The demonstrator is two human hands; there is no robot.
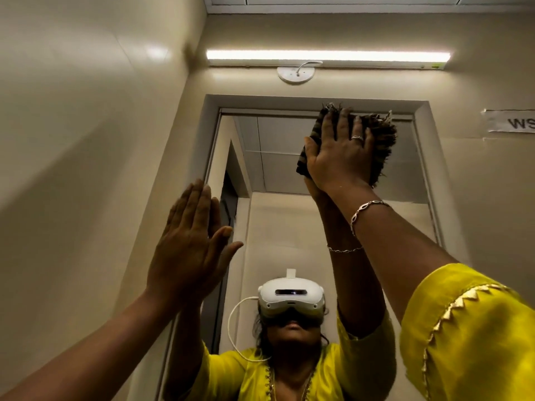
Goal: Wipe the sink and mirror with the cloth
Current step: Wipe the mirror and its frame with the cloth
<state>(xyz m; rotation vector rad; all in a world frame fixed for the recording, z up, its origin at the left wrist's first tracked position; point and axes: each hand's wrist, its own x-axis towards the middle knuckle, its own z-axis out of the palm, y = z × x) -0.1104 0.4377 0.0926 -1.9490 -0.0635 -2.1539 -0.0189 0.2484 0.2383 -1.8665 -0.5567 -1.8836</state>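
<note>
Overhead, one cloth point(382, 134) on one mirror point(289, 169) under the right hand point(338, 157), fingers point(341, 123) straight; left hand point(188, 244) flat, empty.

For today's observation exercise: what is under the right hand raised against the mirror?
Under the right hand lies a dark striped fringed cloth, pressed to the framed wall mirror. Its edges show; its middle and the glass behind are covered.

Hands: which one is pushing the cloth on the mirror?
The right hand, the one with the ring and bracelet, presses the dark cloth flat near the top of the mirror. The left hand is bare, fingers straight, holding nothing.
</note>
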